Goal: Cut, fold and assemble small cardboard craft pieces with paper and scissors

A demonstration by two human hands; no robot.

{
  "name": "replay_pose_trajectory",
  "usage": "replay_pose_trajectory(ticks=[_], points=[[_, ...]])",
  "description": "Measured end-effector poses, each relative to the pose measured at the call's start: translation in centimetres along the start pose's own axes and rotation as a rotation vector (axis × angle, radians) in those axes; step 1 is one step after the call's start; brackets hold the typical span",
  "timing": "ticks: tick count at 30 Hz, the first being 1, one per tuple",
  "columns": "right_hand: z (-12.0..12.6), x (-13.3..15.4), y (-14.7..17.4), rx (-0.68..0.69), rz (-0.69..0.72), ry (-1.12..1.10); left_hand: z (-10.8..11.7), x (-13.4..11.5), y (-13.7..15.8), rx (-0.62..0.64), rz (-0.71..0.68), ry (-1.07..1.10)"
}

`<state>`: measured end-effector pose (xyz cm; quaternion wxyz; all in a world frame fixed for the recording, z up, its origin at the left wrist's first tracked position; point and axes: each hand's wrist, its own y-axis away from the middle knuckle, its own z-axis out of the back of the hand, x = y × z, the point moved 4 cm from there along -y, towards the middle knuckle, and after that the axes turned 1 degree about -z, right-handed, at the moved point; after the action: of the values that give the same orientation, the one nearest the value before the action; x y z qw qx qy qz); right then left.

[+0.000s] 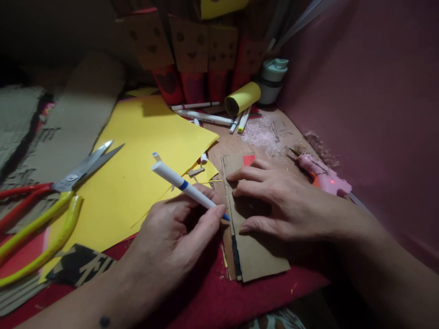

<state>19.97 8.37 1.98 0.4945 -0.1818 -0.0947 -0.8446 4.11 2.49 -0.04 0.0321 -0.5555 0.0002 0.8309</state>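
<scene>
My left hand (185, 226) grips a white marker (181, 183) with a blue band. Its blue tip points right, close to the left edge of a brown cardboard strip (262, 256); whether it touches the strip I cannot tell. Spread over that strip, my right hand (274, 196) lies with its fingers apart, pressing it down. A small red patch (248, 160) shows at the strip's far end. Other cardboard pieces lie beneath the strip along its left side.
Scissors (72, 180) lie open on yellow paper (147, 137) at left. A pink glue gun (322, 173) rests by the right wall. Behind stand cardboard-faced red tubes (194, 84), a yellow tube (243, 98), several markers (206, 117) and a pale green-lidded bottle (272, 82).
</scene>
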Motion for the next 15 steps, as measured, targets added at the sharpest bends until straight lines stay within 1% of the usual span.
replay_pose_trajectory(ticks=[2,5,9,15], points=[[-0.08,0.09,-0.06,-0.007,-0.002,0.004,0.03,-0.07,0.09,0.002,-0.004,0.002],[-0.18,0.24,-0.17,-0.004,0.001,0.013,-0.16,-0.19,0.06,0.038,-0.047,-0.004],[-0.26,0.29,-0.24,0.003,-0.003,0.022,-0.42,-0.02,-0.26,0.05,-0.041,-0.054],[-0.29,0.24,-0.27,0.003,-0.009,0.02,-0.43,0.0,-0.32,0.058,-0.072,-0.052]])
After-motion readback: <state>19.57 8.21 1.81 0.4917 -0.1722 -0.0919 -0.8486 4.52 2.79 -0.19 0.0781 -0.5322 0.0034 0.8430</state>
